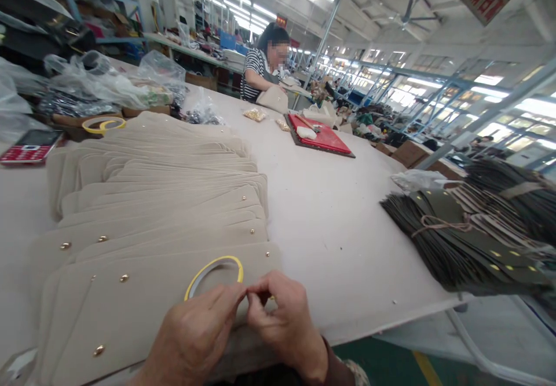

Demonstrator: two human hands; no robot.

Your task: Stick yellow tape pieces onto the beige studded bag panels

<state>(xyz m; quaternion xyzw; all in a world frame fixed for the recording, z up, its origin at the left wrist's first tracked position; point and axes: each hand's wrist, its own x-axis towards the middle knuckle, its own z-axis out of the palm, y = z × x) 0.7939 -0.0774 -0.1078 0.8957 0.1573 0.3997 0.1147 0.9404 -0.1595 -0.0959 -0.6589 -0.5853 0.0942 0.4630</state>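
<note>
1. Left hand (pixel 195 331): fingers drawn together in a pinch, their tips meeting those of the other hand. Anything between them is too small or hidden to tell.
2. Right hand (pixel 284 316): thumb and forefinger closed likewise, tips touching the left; contents cannot be told.
3. Yellow-edged tape roll (pixel 202 273): just behind the hands, over the nearest panel, partly covered by the left hand. Held or resting: cannot tell.
4. Beige panels (pixel 160 224): overlapping in a fanned stack on the bench (pixel 321 218), beneath and left of the hands. Gold-coloured studs (pixel 124 278) show on several.
5. Phone (pixel 31 147): beyond the stack, far left.
6. Red sheet (pixel 324 135): far side of bench, near a seated co-worker (pixel 258 76) in stripes.
7. Dark green bundle (pixel 434 229): right end, cord-tied.
</note>
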